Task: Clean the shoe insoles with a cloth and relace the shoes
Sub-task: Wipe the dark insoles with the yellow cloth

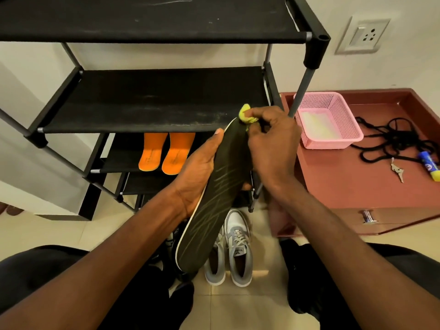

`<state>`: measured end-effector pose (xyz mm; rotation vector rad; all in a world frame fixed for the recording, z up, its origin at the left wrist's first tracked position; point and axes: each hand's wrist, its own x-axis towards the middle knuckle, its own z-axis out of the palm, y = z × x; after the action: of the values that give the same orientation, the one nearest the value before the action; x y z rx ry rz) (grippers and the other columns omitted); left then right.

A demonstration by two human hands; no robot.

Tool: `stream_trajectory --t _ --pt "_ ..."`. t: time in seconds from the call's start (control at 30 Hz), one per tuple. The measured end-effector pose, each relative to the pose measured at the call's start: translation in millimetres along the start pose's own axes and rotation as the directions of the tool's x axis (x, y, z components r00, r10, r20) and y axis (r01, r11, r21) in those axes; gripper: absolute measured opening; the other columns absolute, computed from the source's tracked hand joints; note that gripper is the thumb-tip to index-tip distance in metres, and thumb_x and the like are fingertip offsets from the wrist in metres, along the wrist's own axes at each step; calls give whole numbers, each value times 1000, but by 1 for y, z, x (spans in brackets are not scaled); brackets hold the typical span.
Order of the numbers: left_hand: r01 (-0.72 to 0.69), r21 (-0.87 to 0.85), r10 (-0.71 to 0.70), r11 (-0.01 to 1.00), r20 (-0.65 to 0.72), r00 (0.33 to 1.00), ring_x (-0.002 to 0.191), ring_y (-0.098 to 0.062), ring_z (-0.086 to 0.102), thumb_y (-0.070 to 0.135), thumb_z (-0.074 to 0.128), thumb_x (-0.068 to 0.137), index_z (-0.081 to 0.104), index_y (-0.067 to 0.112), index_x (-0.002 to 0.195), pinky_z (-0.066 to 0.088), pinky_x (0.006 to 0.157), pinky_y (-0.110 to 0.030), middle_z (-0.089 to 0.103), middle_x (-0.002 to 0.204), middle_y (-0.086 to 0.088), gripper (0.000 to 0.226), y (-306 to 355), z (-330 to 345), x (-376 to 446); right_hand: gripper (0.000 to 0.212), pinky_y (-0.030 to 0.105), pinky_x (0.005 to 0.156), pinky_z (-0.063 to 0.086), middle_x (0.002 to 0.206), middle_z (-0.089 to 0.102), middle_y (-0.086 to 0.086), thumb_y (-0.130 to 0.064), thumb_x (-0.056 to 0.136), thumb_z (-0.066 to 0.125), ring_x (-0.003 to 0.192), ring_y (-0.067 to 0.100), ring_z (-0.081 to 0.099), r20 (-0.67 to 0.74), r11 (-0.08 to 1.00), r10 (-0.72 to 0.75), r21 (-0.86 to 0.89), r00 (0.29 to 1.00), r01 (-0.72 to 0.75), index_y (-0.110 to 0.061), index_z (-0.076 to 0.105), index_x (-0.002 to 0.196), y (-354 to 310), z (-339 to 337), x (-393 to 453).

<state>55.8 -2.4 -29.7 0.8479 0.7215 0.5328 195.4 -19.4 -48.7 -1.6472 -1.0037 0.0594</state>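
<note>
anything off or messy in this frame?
Mostly tidy. The black laces lie in a loose tangle on the red cabinet top, beside keys, out of the shoes. The dark insole in the left hand shows pale streaks where the right hand wipes with the yellow cloth.

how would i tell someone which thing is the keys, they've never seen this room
Start at the reddish-brown cabinet to the right of the black shoe rack. On its top, past the pink basket, lie tangled black laces. The keys lie just in front of them, beside a blue and yellow tube: the only small silvery metal thing there.
</note>
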Motion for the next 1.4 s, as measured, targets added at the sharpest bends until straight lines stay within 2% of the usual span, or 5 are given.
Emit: stream_trajectory --t 0.17,0.3,0.73,1.23,1.4 --pt "-57 -80 52 995 -69 996 77 -17 77 47 34 110 71 9 101 61 63 -25 77 84 -9 54 5 -4 2 24 21 91 57 106 76 -1 5 88 72 98 5 70 235 981 -193 72 953 181 -9 80 106 -22 8 -46" --pt "-17 -48 17 999 3 1000 109 -31 72 51 37 109 60 8 139 62 91 -43 71 121 -20 57 3 3 -4 22 31 86 58 104 73 4 6 88 68 95 13 69 175 948 -289 -89 941 307 -7 77 103 -7 1 -20" --pt "-58 -204 39 977 -95 995 83 -17 77 41 33 111 70 8 109 63 70 -28 78 97 -8 50 12 -14 10 28 24 91 57 104 75 0 9 84 70 97 8 69 345 971 -209 -33 915 235 -9 80 103 -16 -2 -58" --pt "-101 -46 102 994 10 995 60 -9 74 31 31 112 81 14 65 56 51 -21 76 69 -2 70 13 -4 4 22 18 83 56 104 73 -3 0 90 72 95 6 68 71 985 -158 -52 985 162 -12 79 106 -6 -10 -2" --pt "-184 131 185 974 0 983 132 -27 59 42 36 112 49 30 151 55 100 -54 52 153 -11 43 16 -15 13 28 33 76 64 102 79 -1 -6 94 73 94 15 76 295 868 237 363 926 -338 -14 73 120 -10 -19 -2"
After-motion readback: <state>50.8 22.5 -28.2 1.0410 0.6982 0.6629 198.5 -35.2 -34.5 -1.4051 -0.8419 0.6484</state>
